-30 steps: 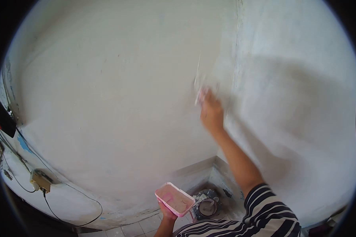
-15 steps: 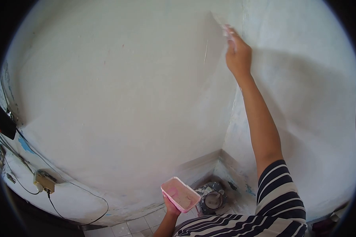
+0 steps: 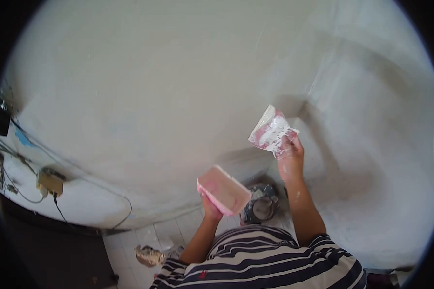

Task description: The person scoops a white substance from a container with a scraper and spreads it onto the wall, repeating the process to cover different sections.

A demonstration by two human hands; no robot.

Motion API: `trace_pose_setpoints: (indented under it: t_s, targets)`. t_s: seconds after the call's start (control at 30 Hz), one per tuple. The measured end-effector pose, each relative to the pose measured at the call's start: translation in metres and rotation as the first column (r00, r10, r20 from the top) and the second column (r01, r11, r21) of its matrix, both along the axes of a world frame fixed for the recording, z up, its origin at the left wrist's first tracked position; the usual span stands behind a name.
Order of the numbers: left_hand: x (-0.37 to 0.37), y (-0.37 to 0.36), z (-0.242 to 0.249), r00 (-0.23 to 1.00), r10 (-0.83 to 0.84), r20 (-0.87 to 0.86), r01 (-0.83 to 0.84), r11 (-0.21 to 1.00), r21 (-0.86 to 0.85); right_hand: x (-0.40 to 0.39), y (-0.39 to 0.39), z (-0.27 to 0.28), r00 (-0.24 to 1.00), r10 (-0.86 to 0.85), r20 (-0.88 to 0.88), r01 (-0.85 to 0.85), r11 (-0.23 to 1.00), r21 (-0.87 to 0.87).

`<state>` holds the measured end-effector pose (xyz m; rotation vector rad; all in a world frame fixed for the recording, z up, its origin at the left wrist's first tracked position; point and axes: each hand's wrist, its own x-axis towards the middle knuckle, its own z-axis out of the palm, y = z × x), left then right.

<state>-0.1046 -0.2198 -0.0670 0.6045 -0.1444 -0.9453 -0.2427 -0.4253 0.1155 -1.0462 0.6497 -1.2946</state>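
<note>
While gripping the smeared scraper in the right hand, holding it apart from the pink tub, above and rightward. Clasping that tub in the left hand, with long axis sloping down-right.

One view for you: from your own head, looking forward and steeply down.
Your camera sits on your head, facing the pale wall and tipped down far enough to catch the tiled floor and, along the bottom edge, the front of your striped shirt. That shirt is nearest the lens; your right arm and left arm stretch away from it, with the wall beyond. The corner with the side wall falls right of centre. Your picture is very wide, closed at both sides by a dark curved rim.
</note>
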Motion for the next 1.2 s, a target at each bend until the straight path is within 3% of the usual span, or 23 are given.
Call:
trace_pose_setpoints:
  t_s: [0.07, 0.1, 0.2, 0.23, 0.3, 0.33, 0.37, 0.43, 0.5, 0.6, 0.73, 0.8, 0.93, 1.0, 1.03, 1.1, 1.13, 1.2]
  targets:
    - [0.001, -0.005, 0.012, 0.991, 0.051, 0.121, -0.056, 0.998, 0.033, -0.003, 0.028, 0.035, 0.975, 0.046, 0.219, -0.100, 0.965, 0.242]
    - [0.000, -0.011, 0.011, 0.984, 0.073, 0.166, -0.078, 0.997, 0.025, -0.007, 0.024, 0.027, 0.976, 0.072, 0.206, -0.128, 0.954, 0.272]
    - [0.001, -0.018, 0.000, 0.941, 0.135, 0.310, -0.152, 0.988, 0.029, -0.028, 0.026, 0.005, 0.969, 0.231, -0.091, -0.225, 0.971, 0.075]
    - [0.003, -0.017, -0.006, 0.918, 0.158, 0.364, -0.185, 0.982, 0.040, -0.030, 0.039, 0.006, 0.962, 0.258, -0.092, -0.248, 0.962, 0.113]
    - [0.006, -0.013, -0.002, 0.891, 0.178, 0.417, -0.227, 0.971, 0.071, -0.028, 0.068, 0.023, 0.833, 0.232, -0.503, -0.384, 0.896, -0.223]
    - [0.006, -0.018, 0.013, 0.875, 0.270, 0.402, -0.299, 0.954, 0.010, -0.024, 0.078, 0.033, 0.758, 0.253, -0.601, -0.465, 0.856, -0.226]
    - [0.007, -0.022, 0.019, 0.851, 0.355, 0.386, -0.364, 0.930, -0.055, -0.021, 0.084, 0.033, 0.759, 0.272, -0.591, -0.472, 0.855, -0.214]
    - [0.017, -0.026, 0.005, 0.814, 0.405, 0.416, -0.418, 0.906, -0.064, -0.009, 0.094, 0.032, 0.689, 0.216, -0.692, -0.627, 0.656, -0.420]
    - [0.022, -0.023, -0.005, 0.776, 0.450, 0.442, -0.464, 0.882, -0.084, 0.004, 0.103, 0.025, 0.702, 0.256, -0.665, -0.635, 0.648, -0.420]
    - [0.028, -0.016, -0.010, 0.778, 0.425, 0.464, -0.426, 0.898, -0.109, 0.007, 0.112, 0.021, 0.611, 0.327, -0.720, -0.735, 0.572, -0.364]
    - [0.036, -0.020, -0.006, 0.649, 0.506, 0.567, -0.584, 0.810, -0.054, 0.003, 0.102, 0.011, 0.647, 0.363, -0.670, -0.728, 0.557, -0.400]
    - [0.036, -0.023, -0.003, 0.578, 0.565, 0.589, -0.620, 0.773, -0.133, -0.006, 0.093, 0.011, 0.622, 0.362, -0.695, -0.752, 0.523, -0.401]
    - [0.030, -0.019, 0.002, 0.686, 0.500, 0.528, -0.546, 0.834, -0.080, -0.024, 0.075, 0.022, 0.646, 0.400, -0.650, -0.743, 0.526, -0.415]
    - [0.028, -0.016, 0.001, 0.798, 0.433, 0.420, -0.438, 0.894, -0.092, -0.023, 0.061, 0.033, 0.454, 0.375, -0.808, -0.737, 0.668, -0.104]
    - [0.021, -0.018, 0.012, 0.799, 0.431, 0.419, -0.438, 0.895, -0.087, -0.017, 0.054, 0.028, 0.452, 0.378, -0.808, -0.737, 0.669, -0.099]
    - [0.009, -0.018, 0.037, 0.891, 0.357, 0.282, -0.337, 0.934, -0.116, 0.008, 0.046, 0.015, 0.672, 0.313, -0.671, -0.686, 0.603, -0.407]
    - [0.007, -0.018, 0.041, 0.892, 0.355, 0.281, -0.336, 0.935, -0.112, 0.019, 0.049, 0.013, 0.671, 0.313, -0.672, -0.686, 0.605, -0.403]
    - [0.005, -0.018, 0.044, 0.918, 0.326, 0.225, -0.294, 0.942, -0.163, 0.036, 0.055, 0.009, 0.758, 0.246, -0.605, -0.631, 0.514, -0.582]
